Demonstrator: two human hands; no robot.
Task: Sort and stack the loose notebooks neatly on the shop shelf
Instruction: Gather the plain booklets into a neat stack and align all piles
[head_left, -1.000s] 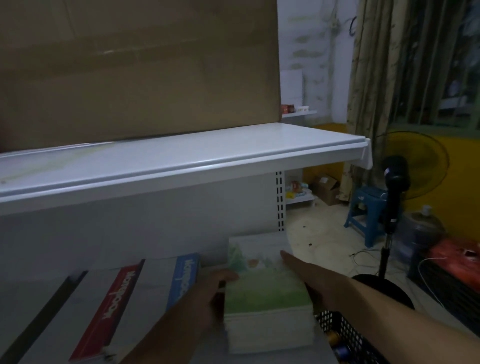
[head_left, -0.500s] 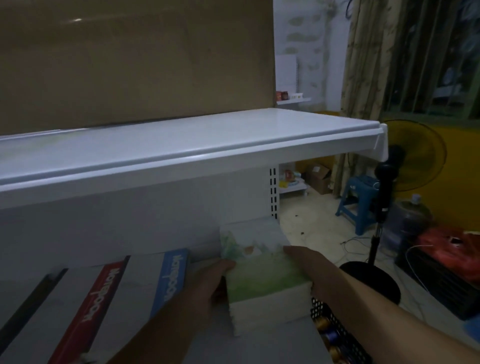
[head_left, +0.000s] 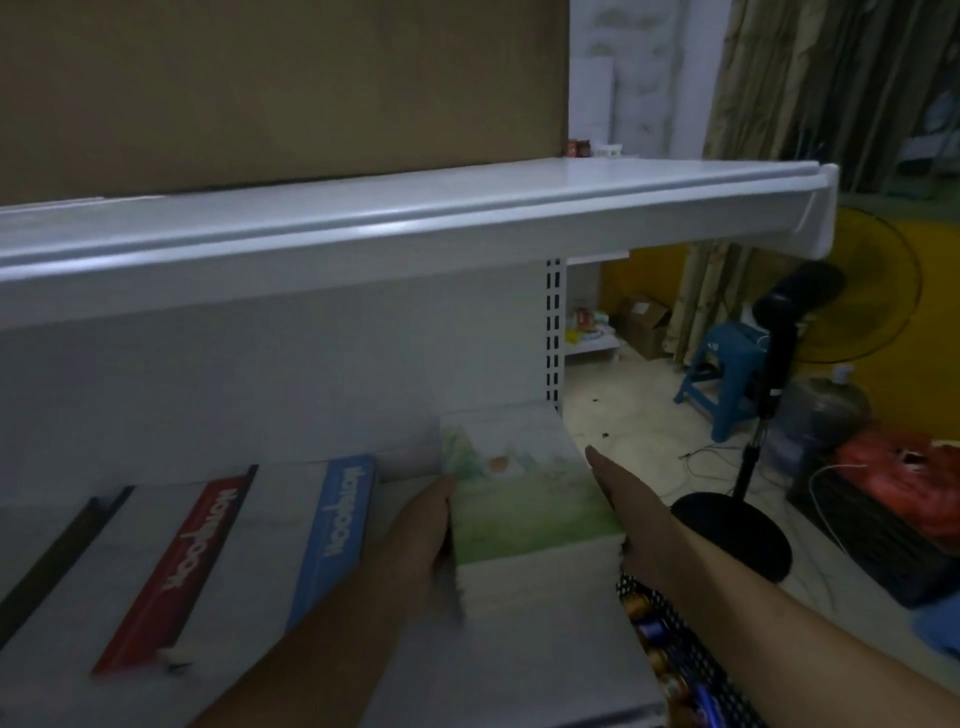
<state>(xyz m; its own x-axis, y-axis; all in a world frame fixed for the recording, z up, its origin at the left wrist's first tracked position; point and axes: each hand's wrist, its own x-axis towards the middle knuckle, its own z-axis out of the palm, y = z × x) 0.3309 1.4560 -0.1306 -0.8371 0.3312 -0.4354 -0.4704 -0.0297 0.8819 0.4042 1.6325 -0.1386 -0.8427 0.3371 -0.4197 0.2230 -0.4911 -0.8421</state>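
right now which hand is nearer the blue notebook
Left. The left hand lies between the blue notebook and the green stack, touching the stack's left side; the right hand lies along its far, right side.

We are in a small shop: white slotted shelving (head_left: 363, 228) above our fingers (head_left: 602, 478), notebooks (head_left: 337, 519) left of them, a carton (head_left: 644, 325) beyond.
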